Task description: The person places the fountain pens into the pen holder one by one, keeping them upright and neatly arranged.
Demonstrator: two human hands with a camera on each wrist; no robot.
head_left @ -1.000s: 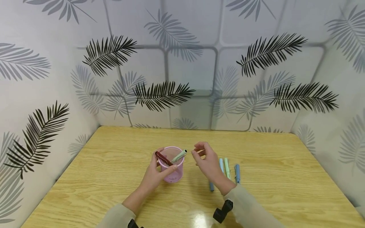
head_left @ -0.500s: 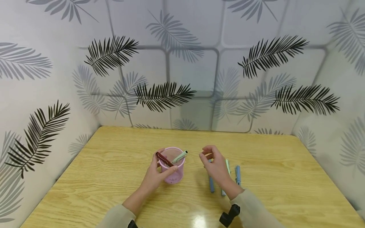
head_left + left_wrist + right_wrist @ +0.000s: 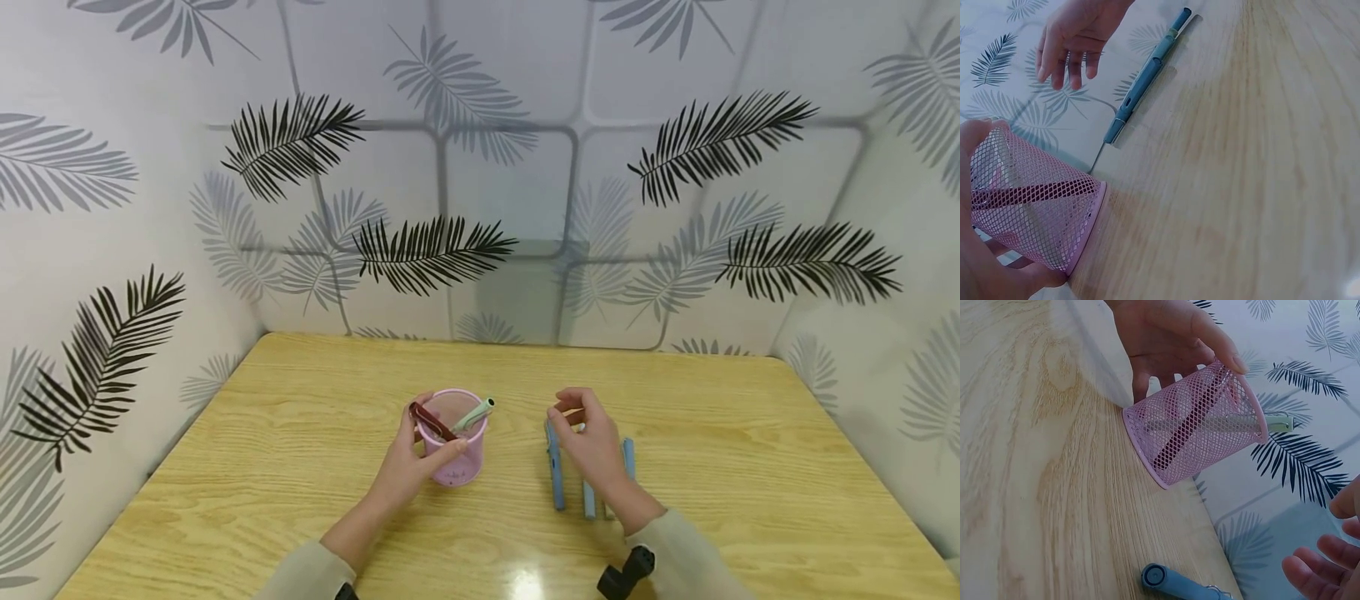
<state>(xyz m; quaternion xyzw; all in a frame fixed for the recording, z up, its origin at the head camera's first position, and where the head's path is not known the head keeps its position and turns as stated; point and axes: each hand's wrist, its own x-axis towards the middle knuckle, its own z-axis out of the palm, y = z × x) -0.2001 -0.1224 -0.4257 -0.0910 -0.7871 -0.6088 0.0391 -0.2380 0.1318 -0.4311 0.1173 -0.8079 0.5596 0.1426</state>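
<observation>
My left hand (image 3: 405, 467) grips a pink mesh pen holder (image 3: 459, 468) that stands upright on the table, its thumb over the near side and fingers around the left. Inside lean a dark red pen (image 3: 432, 420) and a pale green pen (image 3: 474, 414), both with their ends above the rim. To the right, my right hand (image 3: 596, 442) hovers over the loose pens with loosely bent fingers and holds nothing; its fingers (image 3: 1313, 573) are spread apart in the right wrist view. A blue pen (image 3: 556, 475) lies just left of that hand.
Partly under the right hand lie a light blue pen (image 3: 589, 502), a pale green pen whose end (image 3: 610, 510) shows, and another blue pen (image 3: 628, 458). The wooden table (image 3: 337, 392) meets a leaf-patterned backdrop (image 3: 480, 192) behind and at both sides.
My right hand has moved rightward, away from the pen holder and over the loose pens, uncovering the left blue pen. The left hand still holds the pen holder in the same place.
</observation>
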